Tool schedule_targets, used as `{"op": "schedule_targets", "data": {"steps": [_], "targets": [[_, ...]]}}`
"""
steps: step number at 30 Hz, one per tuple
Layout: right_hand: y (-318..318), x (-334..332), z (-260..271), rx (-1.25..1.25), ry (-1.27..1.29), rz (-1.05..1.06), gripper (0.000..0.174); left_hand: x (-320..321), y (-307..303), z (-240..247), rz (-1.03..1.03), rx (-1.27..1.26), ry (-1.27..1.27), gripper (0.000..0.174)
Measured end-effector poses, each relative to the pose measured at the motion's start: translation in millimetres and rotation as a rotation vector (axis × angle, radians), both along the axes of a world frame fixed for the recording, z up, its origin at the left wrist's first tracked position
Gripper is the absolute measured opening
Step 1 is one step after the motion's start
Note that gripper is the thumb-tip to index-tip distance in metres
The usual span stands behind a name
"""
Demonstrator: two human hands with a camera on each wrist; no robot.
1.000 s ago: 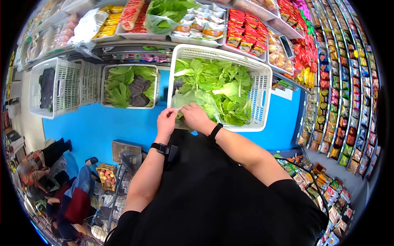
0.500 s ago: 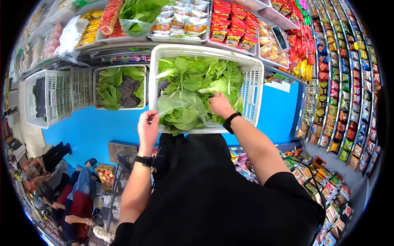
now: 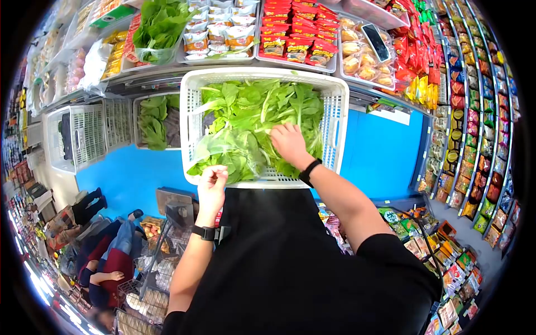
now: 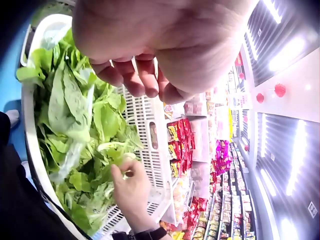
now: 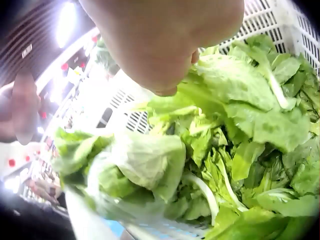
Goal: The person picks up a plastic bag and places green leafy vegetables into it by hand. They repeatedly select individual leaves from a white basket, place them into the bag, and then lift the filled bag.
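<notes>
A white plastic crate (image 3: 341, 106) stands in front of me, filled with loose green lettuce (image 3: 290, 100). In its front left corner lies a clear plastic bag (image 3: 231, 151) with lettuce inside; the right wrist view shows the bagged leaves (image 5: 150, 160) bulging up. My left hand (image 3: 212, 184) hovers at the crate's front rim beside the bag, fingers loosely bent, nothing between them in the left wrist view. Deep in the loose leaves, my right hand (image 3: 288, 144) has thumb and fingers curled at a lettuce leaf (image 5: 200, 100); its fingertips are mostly hidden.
Behind the crate, a shelf bears red snack packets (image 3: 290, 47), white packets (image 3: 218, 39), bagged leafy greens (image 3: 162, 25) and a phone (image 3: 376, 42). A smaller crate of greens (image 3: 152, 125) is at left. People (image 3: 111, 257) and a wire cart (image 3: 151, 301) are lower left.
Both hands were together at the bag. The right hand moved away rightward into the loose lettuce, while the left let go and drew back to the rim. The bag now lies on the leaves.
</notes>
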State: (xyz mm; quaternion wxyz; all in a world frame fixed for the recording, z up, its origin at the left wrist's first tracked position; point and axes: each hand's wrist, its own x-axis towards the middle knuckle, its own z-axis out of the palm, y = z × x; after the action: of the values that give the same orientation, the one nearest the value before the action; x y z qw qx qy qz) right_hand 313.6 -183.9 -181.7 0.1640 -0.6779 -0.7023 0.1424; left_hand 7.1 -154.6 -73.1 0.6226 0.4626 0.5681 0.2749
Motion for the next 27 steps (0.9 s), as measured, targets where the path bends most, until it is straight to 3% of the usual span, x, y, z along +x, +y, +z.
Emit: {"op": "schedule_targets", "data": {"steps": [2, 5, 6, 8, 12, 14, 16, 18, 19, 20, 22, 23, 25, 27], "targets": [[-11.6, 25.7, 15.4, 0.080, 0.032, -0.026, 0.021, 25.2, -4.1, 2.5, -0.046, -0.012, -0.018, 0.010], [-21.9, 47.9, 57.6, 0.004, 0.656, -0.644, 0.038, 61.5, -6.1, 9.9, -0.197, -0.054, 0.025, 0.011], [-26.1, 60.1, 70.5, -0.013, 0.697, -0.656, 0.047, 71.5, -8.6, 9.0, -0.236, -0.069, 0.037, 0.013], [-34.6, 80.8, 56.6, 0.089, 0.923, -0.696, 0.043, 88.9, -15.0, 6.7, -0.271, -0.102, 0.055, 0.015], [-42.9, 98.5, 84.7, -0.020, 1.012, -0.762, 0.035, 114.0, -31.7, 2.1, -0.306, -0.118, -0.019, 0.018], [-45.1, 97.6, 84.3, 0.128, 1.296, -0.814, 0.030, 123.8, -35.4, 1.0, -0.402, -0.136, -0.031, 0.021], [-50.5, 92.9, 104.4, 0.138, 1.343, -0.796, 0.030, 132.1, -33.2, 13.9, -0.510, -0.146, 0.031, 0.030], [-55.8, 80.6, 124.5, 0.155, 1.222, -0.724, 0.029, 143.1, -30.0, 26.2, -0.564, -0.310, -0.172, 0.037], [-62.2, 71.0, 129.0, 0.214, 1.184, -0.625, 0.026, 147.4, -23.7, 39.8, -0.592, -0.366, -0.193, 0.051], [-68.3, 67.1, 132.3, 0.249, 0.970, -0.472, 0.025, 152.2, -22.3, 40.9, -0.583, -0.364, -0.190, 0.051], [-69.7, 60.8, 160.6, 0.291, 0.707, -0.132, 0.028, 163.3, -20.6, 41.0, -0.320, -0.510, -0.566, 0.052], [-69.6, 55.6, 163.1, 0.292, 0.714, -0.130, 0.028, 164.7, -17.5, 32.7, -0.279, -0.532, -0.591, 0.042], [-70.1, 48.0, 167.2, 0.339, 0.625, 0.111, 0.032, 164.0, -16.9, 32.4, -0.220, -0.500, -0.585, 0.038], [-76.3, 46.2, 173.2, 0.296, 0.667, 0.071, 0.034, 165.0, -11.9, 44.1, -0.149, -0.501, -0.620, 0.035]]}}
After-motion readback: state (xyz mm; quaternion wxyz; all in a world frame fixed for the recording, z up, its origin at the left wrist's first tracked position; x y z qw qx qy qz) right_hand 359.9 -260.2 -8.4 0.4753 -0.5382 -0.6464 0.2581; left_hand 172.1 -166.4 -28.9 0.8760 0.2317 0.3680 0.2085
